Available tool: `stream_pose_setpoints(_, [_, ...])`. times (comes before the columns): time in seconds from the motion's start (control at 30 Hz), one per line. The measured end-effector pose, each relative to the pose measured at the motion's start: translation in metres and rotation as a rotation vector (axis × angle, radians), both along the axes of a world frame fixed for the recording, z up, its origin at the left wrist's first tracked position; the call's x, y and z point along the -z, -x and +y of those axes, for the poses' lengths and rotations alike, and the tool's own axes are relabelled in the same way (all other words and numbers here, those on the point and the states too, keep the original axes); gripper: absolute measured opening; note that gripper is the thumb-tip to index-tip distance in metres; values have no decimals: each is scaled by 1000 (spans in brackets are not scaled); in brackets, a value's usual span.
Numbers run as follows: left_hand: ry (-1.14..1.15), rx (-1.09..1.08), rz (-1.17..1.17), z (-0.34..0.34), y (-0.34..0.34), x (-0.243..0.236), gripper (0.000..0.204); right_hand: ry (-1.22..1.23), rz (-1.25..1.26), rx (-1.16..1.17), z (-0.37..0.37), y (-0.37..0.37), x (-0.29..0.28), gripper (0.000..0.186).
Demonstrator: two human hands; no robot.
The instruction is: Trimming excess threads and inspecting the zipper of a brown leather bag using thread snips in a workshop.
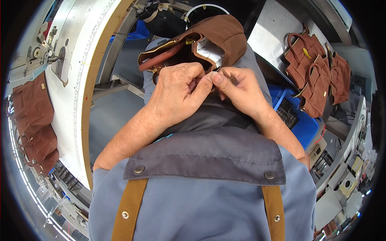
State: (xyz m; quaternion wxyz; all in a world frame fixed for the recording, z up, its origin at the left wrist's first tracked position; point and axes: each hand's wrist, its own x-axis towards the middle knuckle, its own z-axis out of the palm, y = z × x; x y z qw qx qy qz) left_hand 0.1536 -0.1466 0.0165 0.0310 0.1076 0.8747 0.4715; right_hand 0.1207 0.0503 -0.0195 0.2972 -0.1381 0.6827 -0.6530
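A brown fabric handbag (225,34) lies on my lap, its mouth open toward me, with a gold zip, a reddish-brown handle and a white inner panel (209,52). At its near edge my left hand (177,86) is closed, fingers curled and thumb pressed in against the bag. My right hand (243,88) meets it there, thumb and forefinger pinched together, the thumb tips nearly touching. A thin dark, metallic-looking piece shows among the right fingers. Its kind and whatever lies between the fingertips are hidden.
To the left stands a white work table (72,100) with a ruler strip and sewing machine parts; brown bags (34,116) lie beyond it. Finished-looking brown handbags (309,68) sit on a metal surface (273,36) at right, above a blue crate (303,128).
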Motion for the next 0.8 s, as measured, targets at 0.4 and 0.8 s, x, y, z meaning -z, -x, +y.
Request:
stream_pose_setpoints(0.4, [141, 77, -9, 0, -2, 1, 19, -105, 36, -147, 2, 7, -9, 41])
stream_pose_setpoints(0.8, [-273, -328, -187, -7, 1, 3, 21, 87, 111, 165, 0, -5, 11, 35])
